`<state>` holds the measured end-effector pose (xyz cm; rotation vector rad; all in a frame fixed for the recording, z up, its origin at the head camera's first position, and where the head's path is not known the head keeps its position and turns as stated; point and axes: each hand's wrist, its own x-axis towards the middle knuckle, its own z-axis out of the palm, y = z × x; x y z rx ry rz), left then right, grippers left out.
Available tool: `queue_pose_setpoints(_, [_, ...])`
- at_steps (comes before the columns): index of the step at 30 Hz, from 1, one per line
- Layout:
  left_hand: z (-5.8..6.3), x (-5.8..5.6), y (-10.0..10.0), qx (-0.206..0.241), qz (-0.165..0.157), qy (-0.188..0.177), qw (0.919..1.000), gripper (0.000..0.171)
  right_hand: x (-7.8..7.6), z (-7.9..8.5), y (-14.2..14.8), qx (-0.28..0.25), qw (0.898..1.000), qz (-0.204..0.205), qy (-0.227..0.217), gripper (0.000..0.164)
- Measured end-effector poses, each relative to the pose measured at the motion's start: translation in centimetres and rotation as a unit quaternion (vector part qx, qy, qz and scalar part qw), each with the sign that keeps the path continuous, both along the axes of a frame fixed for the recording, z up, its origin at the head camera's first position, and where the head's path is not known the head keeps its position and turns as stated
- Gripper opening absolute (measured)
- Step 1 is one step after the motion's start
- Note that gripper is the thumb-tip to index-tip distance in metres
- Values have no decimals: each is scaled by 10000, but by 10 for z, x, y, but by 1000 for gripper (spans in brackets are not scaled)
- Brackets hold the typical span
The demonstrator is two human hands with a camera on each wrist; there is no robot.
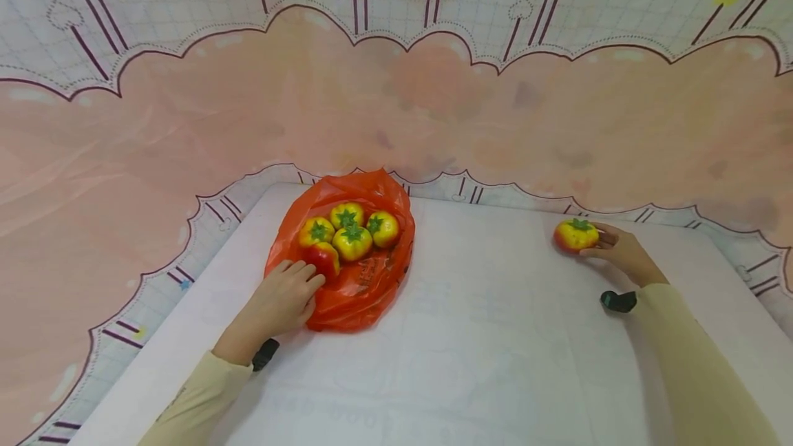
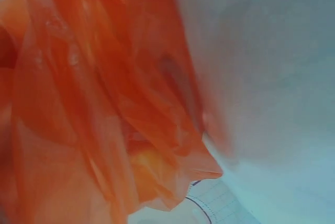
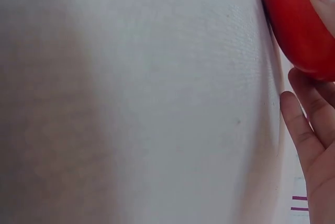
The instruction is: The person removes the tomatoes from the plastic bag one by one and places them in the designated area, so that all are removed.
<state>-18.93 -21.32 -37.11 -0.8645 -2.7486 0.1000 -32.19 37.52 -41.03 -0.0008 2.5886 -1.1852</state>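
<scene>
An orange-red plastic bag (image 1: 378, 294) lies spread at the left middle of the table, holding several red-and-yellow fruits (image 1: 352, 243) with green leafy tops. My left hand (image 1: 281, 298) is at the bag's near left rim, its curled fingers gripping the film. One fruit beside these fingers, tilted red side out (image 1: 322, 259), touches or nearly touches them. In the left wrist view the bag's film (image 2: 104, 93) fills the left half, and the hand is hidden. Far to the right, my right hand (image 1: 626, 253) holds another such fruit (image 1: 573, 236) between thumb and fingers.
The table (image 1: 471, 336) has a white top. Behind it hangs a patterned cloth (image 1: 434, 109) in pink and white, which also runs along the sides. A dark wrist device (image 1: 618, 301) is by the right sleeve, and another (image 1: 265, 355) is by the left.
</scene>
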Motion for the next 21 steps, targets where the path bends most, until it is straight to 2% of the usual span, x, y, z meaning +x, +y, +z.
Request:
queue_pose_setpoints(8, [8,-3,8,3,-59,-48,10000,27,2,2,-2,-38,10000,-40,27,99])
queue_pose_setpoints(15, [11,-4,12,55,-6,-129,9999,27,1,6,-2,203,9998,-16,56,102])
queue_pose_setpoints(21, [10,-4,13,129,31,-143,9998,26,1,7,-1,-39,9998,38,175,98])
